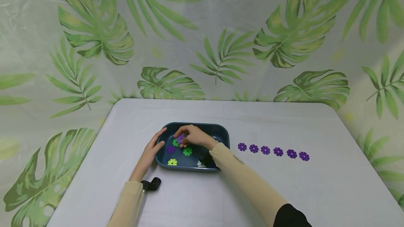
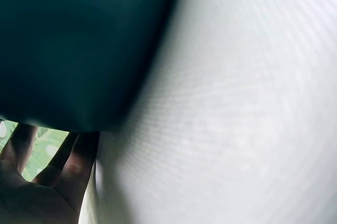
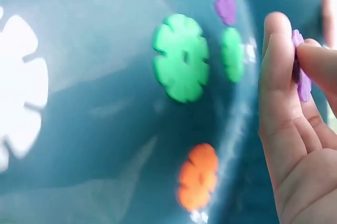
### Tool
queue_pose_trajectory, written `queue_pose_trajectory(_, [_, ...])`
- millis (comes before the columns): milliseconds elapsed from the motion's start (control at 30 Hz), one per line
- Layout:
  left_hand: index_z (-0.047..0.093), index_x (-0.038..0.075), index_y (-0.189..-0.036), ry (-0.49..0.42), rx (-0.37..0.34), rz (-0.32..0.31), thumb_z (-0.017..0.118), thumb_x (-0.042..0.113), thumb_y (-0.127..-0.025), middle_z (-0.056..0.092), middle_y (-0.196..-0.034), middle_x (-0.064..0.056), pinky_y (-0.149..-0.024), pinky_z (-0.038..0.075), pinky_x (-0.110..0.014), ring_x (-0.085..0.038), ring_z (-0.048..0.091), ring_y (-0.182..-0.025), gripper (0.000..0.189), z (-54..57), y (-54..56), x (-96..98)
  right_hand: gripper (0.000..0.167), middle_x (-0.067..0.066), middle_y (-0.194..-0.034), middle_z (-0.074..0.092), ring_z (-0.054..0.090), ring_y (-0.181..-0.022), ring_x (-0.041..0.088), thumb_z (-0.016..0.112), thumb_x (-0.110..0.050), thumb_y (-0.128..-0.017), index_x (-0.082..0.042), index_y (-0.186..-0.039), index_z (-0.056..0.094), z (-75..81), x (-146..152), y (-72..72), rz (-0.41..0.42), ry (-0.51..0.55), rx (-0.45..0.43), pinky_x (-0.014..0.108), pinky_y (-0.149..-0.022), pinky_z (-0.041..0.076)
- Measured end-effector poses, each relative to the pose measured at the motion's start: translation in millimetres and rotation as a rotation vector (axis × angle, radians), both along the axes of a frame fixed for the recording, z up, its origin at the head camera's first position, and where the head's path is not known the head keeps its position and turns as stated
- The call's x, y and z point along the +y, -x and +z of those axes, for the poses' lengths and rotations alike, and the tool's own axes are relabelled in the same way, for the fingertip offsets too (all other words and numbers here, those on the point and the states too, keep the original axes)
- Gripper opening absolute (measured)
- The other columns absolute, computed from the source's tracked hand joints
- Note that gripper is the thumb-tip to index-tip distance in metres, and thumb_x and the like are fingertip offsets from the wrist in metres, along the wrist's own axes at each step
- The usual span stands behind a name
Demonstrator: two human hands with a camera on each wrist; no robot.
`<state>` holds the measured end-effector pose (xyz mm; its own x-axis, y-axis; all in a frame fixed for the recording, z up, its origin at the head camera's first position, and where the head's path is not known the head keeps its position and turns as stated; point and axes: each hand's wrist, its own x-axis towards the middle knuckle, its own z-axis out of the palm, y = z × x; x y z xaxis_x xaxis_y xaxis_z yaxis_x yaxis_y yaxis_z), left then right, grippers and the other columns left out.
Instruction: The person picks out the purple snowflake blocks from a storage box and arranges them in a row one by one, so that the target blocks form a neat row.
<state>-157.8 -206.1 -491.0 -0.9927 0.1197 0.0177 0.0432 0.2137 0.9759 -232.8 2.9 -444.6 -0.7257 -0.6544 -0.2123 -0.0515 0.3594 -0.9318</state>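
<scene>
A dark blue tray [image 1: 195, 168] stands on the table with flower-shaped plastic discs in it. My left hand [image 1: 149, 153] rests at its left end, thumb and fingers spread along the rim; in the left wrist view the straight fingers [image 2: 79, 163] reach the tray wall, tips hidden behind it. Over the tray's left half, my right hand [image 1: 196, 136] pinches a purple flower-shaped disc [image 3: 304, 84] between thumb and fingers. Around it lie a green disc [image 1: 187, 151], another purple disc [image 1: 170, 149] and a yellow disc [image 1: 172, 162]. An orange disc [image 3: 198, 177] shows in the right wrist view.
Right of the tray, several purple discs [image 1: 265, 150] lie in a slightly slanting row on the white table [image 1: 284, 192]. A white disc [image 1: 201, 164] sits near the tray's front wall, partly covered by the black wrist camera. A leaf-patterned curtain [image 1: 221, 27] hangs behind the table.
</scene>
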Motion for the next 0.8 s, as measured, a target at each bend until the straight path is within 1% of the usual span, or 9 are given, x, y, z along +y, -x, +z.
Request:
queue_pose_trajectory(67, [0.036,0.023,-0.149,-0.004,-0.008,-0.004,0.045,0.021,-0.102,0.023,-0.156,-0.003,-0.112,0.007,-0.056,-0.025,0.013,-0.143,0.047,8.7,-3.3,2.6,0.025,0.024,-0.098,0.06,0.067,-0.072,0.024,0.053,0.008,-0.092,0.007,-0.116,0.061,9.6,10,-1.4,0.011,0.031,-0.018,0.037,-0.07,0.057])
queue_pose_trajectory(167, [0.036,0.023,-0.149,-0.004,-0.006,-0.002,0.045,0.021,-0.102,0.023,-0.156,-0.003,-0.112,0.006,-0.057,-0.025,0.012,-0.144,0.047,9.2,-4.1,3.0,0.025,0.028,-0.099,0.058,0.066,-0.071,0.024,0.052,0.006,-0.093,0.009,-0.118,0.058,18.4,28,0.1,0.021,0.069,-0.017,0.041,-0.071,0.057])
queue_pose_trajectory(233, [0.036,0.023,-0.149,0.005,-0.009,0.005,0.045,0.021,-0.102,0.023,-0.156,-0.003,-0.112,0.007,-0.057,-0.025,0.013,-0.144,0.047,9.1,-4.0,2.9,0.025,0.027,-0.098,0.057,0.065,-0.072,0.026,0.052,0.006,-0.093,0.01,-0.118,0.057,23.2,41,1.8,0.015,0.095,-0.013,0.045,-0.073,0.056])
queue_pose_trajectory(267, [0.037,0.025,-0.148,0.013,-0.004,0.009,0.045,0.022,-0.102,0.024,-0.156,-0.002,-0.112,0.007,-0.057,-0.024,0.013,-0.144,0.047,5.2,-2.6,1.8,0.025,0.026,-0.098,0.057,0.065,-0.073,0.028,0.052,0.006,-0.093,0.01,-0.117,0.057,25.6,48,2.5,0.004,0.102,-0.011,0.047,-0.075,0.055])
queue_pose_trajectory(300, [0.037,0.027,-0.148,0.014,-0.001,0.015,0.046,0.023,-0.102,0.025,-0.155,0.0,-0.112,0.007,-0.056,-0.023,0.013,-0.143,0.047,0.9,-0.9,0.7,0.025,0.023,-0.097,0.057,0.064,-0.072,0.026,0.053,0.005,-0.093,0.009,-0.117,0.057,23.7,55,4.9,-0.009,0.109,-0.003,0.045,-0.073,0.056])
queue_pose_trajectory(367, [0.037,0.026,-0.148,0.018,-0.008,0.016,0.045,0.021,-0.102,0.025,-0.155,0.0,-0.112,0.007,-0.056,-0.023,0.013,-0.144,0.047,2.1,-0.9,0.8,0.025,0.019,-0.097,0.057,0.064,-0.072,0.026,0.054,0.005,-0.092,0.009,-0.116,0.057,26.8,71,6.1,-0.044,0.118,0.002,0.044,-0.073,0.056])
queue_pose_trajectory(500, [0.036,0.02,-0.149,0.003,-0.017,0.005,0.045,0.017,-0.102,0.024,-0.156,-0.004,-0.112,0.006,-0.057,-0.026,0.012,-0.144,0.048,13.3,-4.5,3.7,0.024,0.016,-0.098,0.056,0.063,-0.071,0.023,0.056,0.001,-0.092,0.007,-0.115,0.058,30.4,106,7.0,-0.112,0.112,0.024,0.037,-0.069,0.057])
queue_pose_trajectory(667, [0.033,0.012,-0.15,0.012,-0.019,-0.015,0.044,0.015,-0.102,0.022,-0.156,-0.01,-0.112,0.007,-0.058,-0.029,0.012,-0.144,0.049,30.4,-12.1,9.0,0.023,0.019,-0.101,0.057,0.063,-0.074,0.024,0.054,-0.002,-0.094,0.007,-0.116,0.056,28.7,158,3.2,-0.184,0.095,0.055,0.048,-0.076,0.055])
queue_pose_trajectory(800, [0.032,0.013,-0.15,0.024,-0.023,-0.015,0.044,0.017,-0.102,0.022,-0.156,-0.009,-0.111,0.008,-0.059,-0.028,0.012,-0.143,0.049,33.1,-14.3,9.6,0.026,0.021,-0.103,0.058,0.061,-0.075,0.022,0.054,-0.003,-0.095,0.008,-0.118,0.054,22.0,203,-1.6,-0.252,0.082,0.058,0.045,-0.077,0.055])
